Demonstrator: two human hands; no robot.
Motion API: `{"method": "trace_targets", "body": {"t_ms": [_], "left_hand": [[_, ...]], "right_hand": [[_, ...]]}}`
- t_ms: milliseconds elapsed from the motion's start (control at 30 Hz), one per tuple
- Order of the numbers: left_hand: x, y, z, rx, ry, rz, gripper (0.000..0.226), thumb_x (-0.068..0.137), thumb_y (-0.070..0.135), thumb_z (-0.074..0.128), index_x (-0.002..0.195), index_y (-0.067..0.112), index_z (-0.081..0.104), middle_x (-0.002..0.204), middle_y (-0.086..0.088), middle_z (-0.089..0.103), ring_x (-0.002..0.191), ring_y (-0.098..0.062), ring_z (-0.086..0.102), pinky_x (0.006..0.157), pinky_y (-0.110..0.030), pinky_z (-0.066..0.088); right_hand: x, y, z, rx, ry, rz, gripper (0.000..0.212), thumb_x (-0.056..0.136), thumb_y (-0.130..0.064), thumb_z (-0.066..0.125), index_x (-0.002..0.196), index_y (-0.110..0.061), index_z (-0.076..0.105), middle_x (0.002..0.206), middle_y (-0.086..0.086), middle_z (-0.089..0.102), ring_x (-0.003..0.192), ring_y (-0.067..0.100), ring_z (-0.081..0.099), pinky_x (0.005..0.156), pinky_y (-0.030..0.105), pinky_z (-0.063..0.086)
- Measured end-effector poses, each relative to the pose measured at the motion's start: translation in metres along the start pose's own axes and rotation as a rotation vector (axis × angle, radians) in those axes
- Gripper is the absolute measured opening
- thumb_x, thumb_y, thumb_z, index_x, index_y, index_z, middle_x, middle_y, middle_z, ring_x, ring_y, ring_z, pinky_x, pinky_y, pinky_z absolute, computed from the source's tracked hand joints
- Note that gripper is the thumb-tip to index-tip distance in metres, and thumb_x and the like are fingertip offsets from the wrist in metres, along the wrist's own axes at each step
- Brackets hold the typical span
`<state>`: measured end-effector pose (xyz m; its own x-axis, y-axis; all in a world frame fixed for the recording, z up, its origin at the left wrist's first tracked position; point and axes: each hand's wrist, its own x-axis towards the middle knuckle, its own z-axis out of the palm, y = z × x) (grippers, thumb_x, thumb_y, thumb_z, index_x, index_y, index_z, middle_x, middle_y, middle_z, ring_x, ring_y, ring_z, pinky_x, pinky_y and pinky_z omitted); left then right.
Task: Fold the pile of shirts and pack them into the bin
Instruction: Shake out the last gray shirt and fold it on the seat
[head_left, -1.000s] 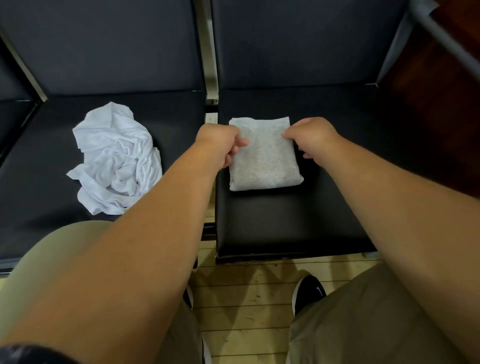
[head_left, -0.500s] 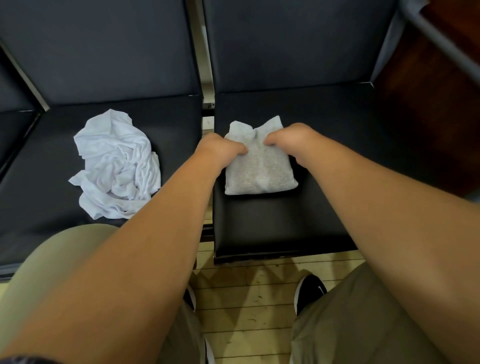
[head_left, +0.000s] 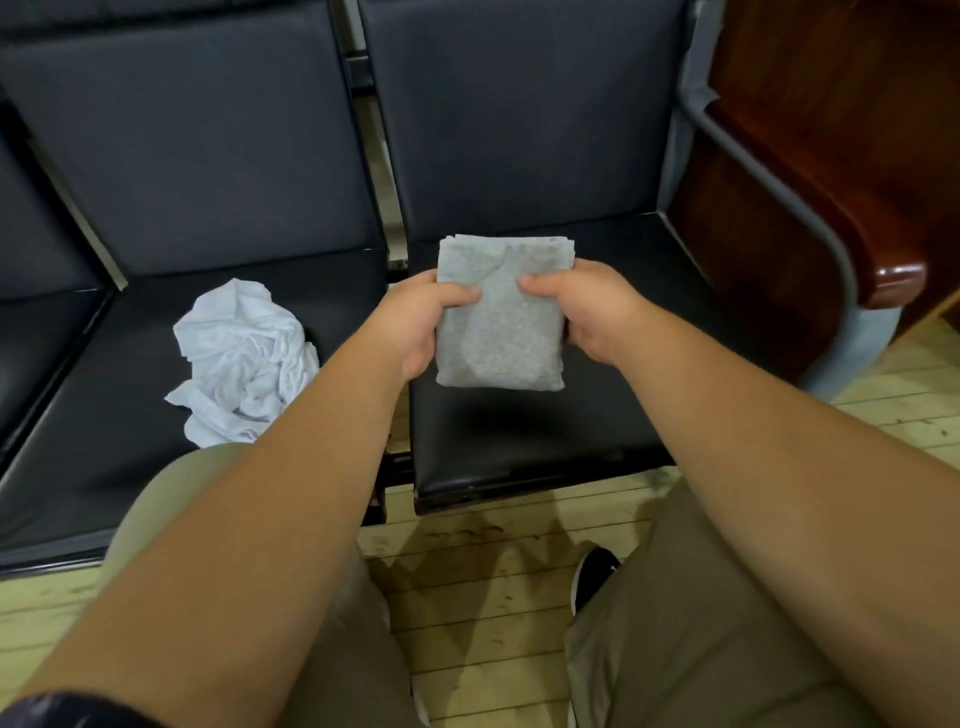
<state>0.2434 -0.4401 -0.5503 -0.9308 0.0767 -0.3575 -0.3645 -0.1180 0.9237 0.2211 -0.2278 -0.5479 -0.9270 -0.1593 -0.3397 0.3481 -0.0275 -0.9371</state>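
Observation:
A folded grey shirt (head_left: 500, 332) is held up above the right-hand black seat (head_left: 524, 441). My left hand (head_left: 415, 322) grips its left edge, thumb across the front. My right hand (head_left: 587, 306) grips its right edge the same way. A crumpled white shirt (head_left: 244, 358) lies on the left seat (head_left: 104, 415), apart from both hands. No bin is in view.
Dark padded seat backs (head_left: 208, 145) rise behind both seats, with a metal gap (head_left: 384, 208) between them. A wooden armrest (head_left: 852, 218) and grey metal frame stand at the right. My knees and a black shoe (head_left: 595, 571) are over the pale plank floor.
The grey shirt lay flat on the right seat with both hands pressing on it. Now both hands have taken hold of its sides and lifted it off the seat.

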Motion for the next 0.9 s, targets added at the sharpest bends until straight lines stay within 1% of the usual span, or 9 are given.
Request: {"method": "trace_targets", "body": {"t_ms": [133,200,300,400,633,767,833,900], "left_hand": [[-0.028,0.017,0.028,-0.071,-0.005,0.053,0.041,0.096,0.030,0.077,0.132,0.012,0.068,0.122,-0.008,0.077,0.112,-0.029,0.075,0.100,-0.055,0.057],[-0.039,0.024,0.044,-0.068,-0.002,0.084,0.039,0.097,0.035,0.076,0.130,0.015,0.069,0.121,-0.006,0.078,0.111,-0.028,0.076,0.101,-0.055,0.057],[-0.054,0.037,0.070,-0.010,-0.011,0.147,0.036,0.098,0.041,0.074,0.127,0.021,0.069,0.118,-0.001,0.079,0.108,-0.023,0.076,0.098,-0.053,0.059],[-0.068,0.050,0.096,0.027,-0.035,0.191,0.034,0.098,0.044,0.073,0.125,0.023,0.070,0.116,0.001,0.079,0.105,-0.022,0.077,0.095,-0.052,0.061],[-0.095,0.072,0.181,0.146,-0.102,0.233,0.038,0.094,0.058,0.070,0.120,0.030,0.073,0.111,0.005,0.080,0.101,-0.021,0.078,0.092,-0.051,0.061],[-0.106,0.070,0.234,0.199,-0.186,0.216,0.035,0.098,0.057,0.067,0.120,0.031,0.072,0.109,0.007,0.080,0.099,-0.016,0.078,0.089,-0.045,0.062],[-0.109,0.066,0.262,0.218,-0.239,0.214,0.035,0.099,0.055,0.066,0.124,0.030,0.071,0.112,0.006,0.079,0.100,-0.017,0.078,0.089,-0.044,0.062],[-0.108,0.061,0.290,0.255,-0.279,0.212,0.037,0.098,0.057,0.066,0.124,0.033,0.070,0.114,0.006,0.078,0.102,-0.018,0.077,0.089,-0.045,0.061]], "right_hand": [[-0.043,-0.015,-0.014,0.054,0.020,-0.089,0.031,0.095,-0.027,0.079,0.124,-0.021,0.073,0.113,-0.001,0.080,0.104,0.020,0.078,0.096,0.049,0.060],[-0.064,-0.022,-0.023,0.060,0.042,-0.135,0.031,0.095,-0.032,0.078,0.125,-0.023,0.073,0.116,-0.002,0.079,0.106,0.020,0.077,0.098,0.050,0.059],[-0.091,-0.033,-0.039,0.073,0.100,-0.197,0.031,0.096,-0.039,0.076,0.124,-0.025,0.074,0.117,-0.004,0.079,0.108,0.020,0.076,0.100,0.051,0.058],[-0.113,-0.044,-0.056,0.088,0.155,-0.232,0.034,0.097,-0.044,0.074,0.125,-0.025,0.073,0.118,-0.004,0.079,0.109,0.020,0.076,0.101,0.052,0.057],[-0.168,-0.060,-0.111,0.163,0.379,-0.252,0.037,0.094,-0.049,0.075,0.125,-0.029,0.070,0.111,-0.006,0.080,0.104,0.022,0.077,0.095,0.054,0.059],[-0.200,-0.056,-0.148,0.190,0.530,-0.251,0.030,0.095,-0.050,0.073,0.119,-0.030,0.069,0.111,-0.007,0.077,0.099,0.019,0.075,0.087,0.046,0.060],[-0.216,-0.053,-0.169,0.192,0.599,-0.244,0.029,0.094,-0.052,0.073,0.116,-0.032,0.068,0.113,-0.008,0.075,0.102,0.019,0.073,0.090,0.047,0.059],[-0.231,-0.047,-0.193,0.197,0.662,-0.241,0.035,0.093,-0.054,0.073,0.119,-0.033,0.068,0.115,-0.008,0.074,0.105,0.020,0.072,0.095,0.050,0.058]]}}
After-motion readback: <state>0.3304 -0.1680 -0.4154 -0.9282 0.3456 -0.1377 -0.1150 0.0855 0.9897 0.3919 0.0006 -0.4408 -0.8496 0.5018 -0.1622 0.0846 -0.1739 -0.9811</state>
